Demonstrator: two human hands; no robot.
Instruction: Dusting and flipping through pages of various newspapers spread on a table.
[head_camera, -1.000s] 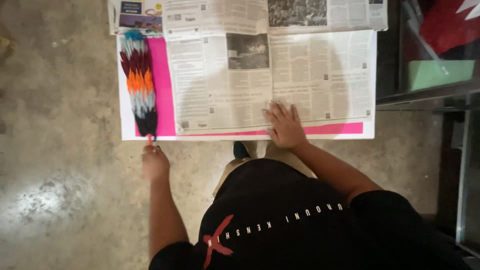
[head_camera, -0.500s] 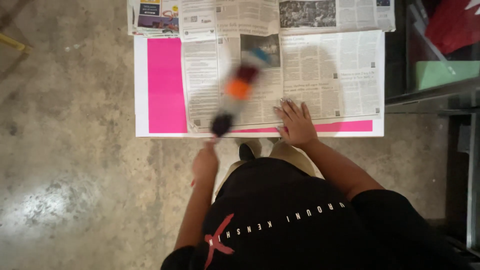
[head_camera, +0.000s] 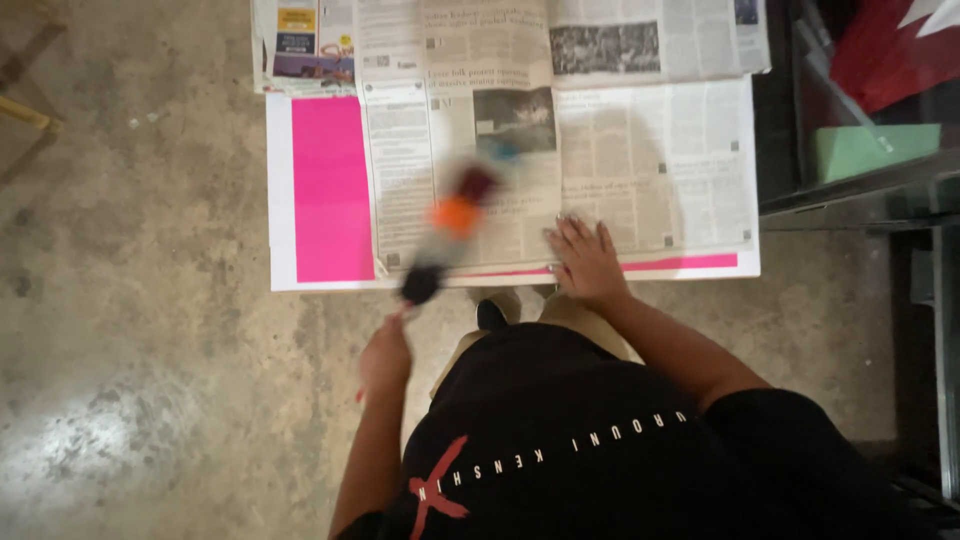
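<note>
Red thin handle gripped in closed left hand (head_camera: 387, 357), so fluffy striped feather duster (head_camera: 455, 222) sweeps over grey printed newspaper (head_camera: 640, 170). Right hand (head_camera: 585, 262) open, flat, pinning paper on pink sheet (head_camera: 330, 190).

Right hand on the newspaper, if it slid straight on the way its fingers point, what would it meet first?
The right hand lies flat, fingers pointing up the newspaper. Only more newsprint lies ahead; the way looks free, then probably the second sheet overlapping beyond.

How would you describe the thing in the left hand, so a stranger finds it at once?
Find the newspaper spread on the concrete floor. Over its near edge, the left hand holds a feather duster. It is the only multicoloured, motion-blurred thing there.
</note>
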